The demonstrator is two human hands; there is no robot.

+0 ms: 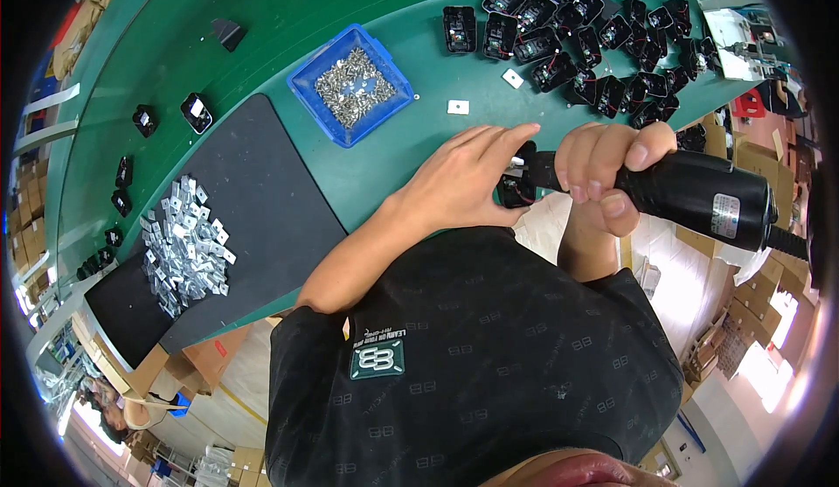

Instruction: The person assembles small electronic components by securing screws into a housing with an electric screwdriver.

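My left hand [468, 177] is closed round a small black plastic housing [516, 191], with white and metal parts showing inside it. Wrapped round a black electric screwdriver [699, 191] is my right hand [612, 163]. The tool lies nearly level, its cable leaving at the right end and its nose reaching into the housing. The very tip of the tool is hidden. Beyond my left hand, a blue tray [301, 93] holds many small metal screws [354, 85]. Two small pale metal plates, one nearer [458, 107] and one farther [513, 78], lie on the green table.
Many black housings [535, 45] crowd the far right of the green table [419, 28]. On a black mat [271, 216] at left sits a heap of metal plates [185, 242]. More housings [197, 113] stand along the left side. Cardboard boxes [756, 299] stand at right.
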